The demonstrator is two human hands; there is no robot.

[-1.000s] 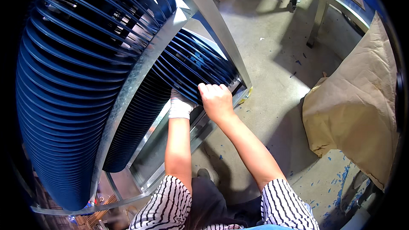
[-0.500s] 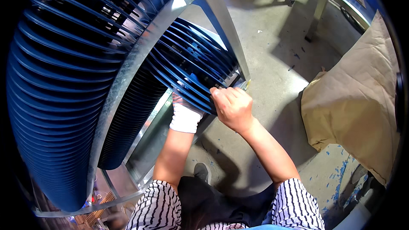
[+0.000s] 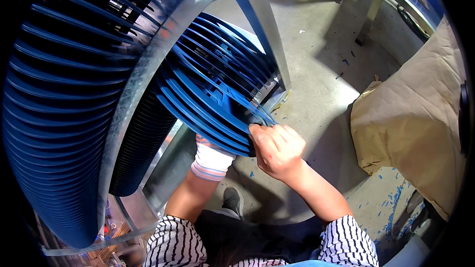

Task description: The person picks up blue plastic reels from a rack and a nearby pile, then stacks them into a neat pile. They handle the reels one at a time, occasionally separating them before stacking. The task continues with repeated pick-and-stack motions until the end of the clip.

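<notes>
Blue discs near the centre look smooth and semi-glossy, plastic or coated metal; the ribbed blue stack at nine o'clock shares that sheen. The frame at ten is mottled, dully shining metal. Matt, creased brown paper sits at three, a striped cloth sleeve at seven.
</notes>
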